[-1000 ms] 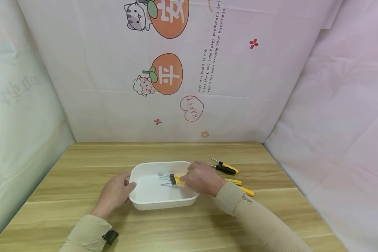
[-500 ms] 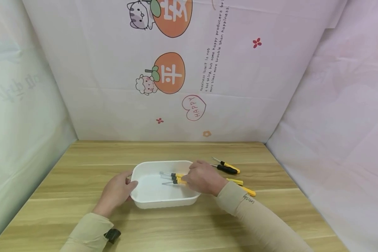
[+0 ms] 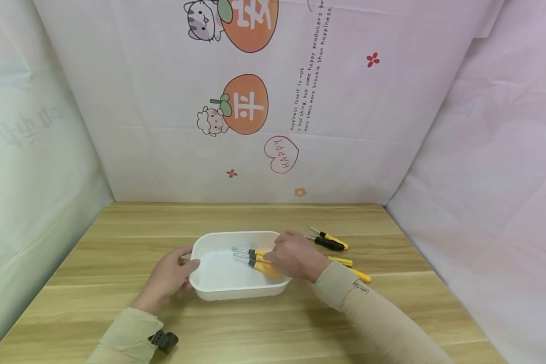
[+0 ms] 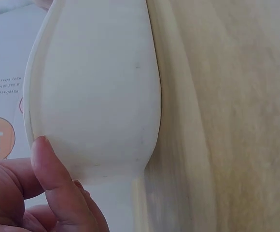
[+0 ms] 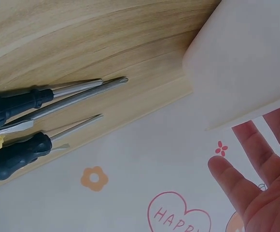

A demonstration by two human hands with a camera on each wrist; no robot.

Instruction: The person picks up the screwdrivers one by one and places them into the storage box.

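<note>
Three screwdrivers (image 3: pixel 257 259) lie in the white tray (image 3: pixel 218 290); four more (image 3: pixel 334 250) remain on the bench (image 3: pixel 118 308) just right of it. Left hand (image 3: pixel 168 275) grips the tray's left rim. Right hand (image 3: pixel 296 257) rests relaxed over the tray's right edge, fingers straight, grasping nothing.

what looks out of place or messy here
Nothing is spilled or damaged. Some screwdrivers lie in the white tray, while others lie loose on the table to its right, pointing different ways.

Light wooden table (image 3: pixel 264 323) enclosed on three sides by pale sheets; rear sheet (image 3: pixel 164 151) printed with cartoon animals, orange fruits (image 3: pixel 245 105), and heart (image 3: pixel 280 154).
</note>
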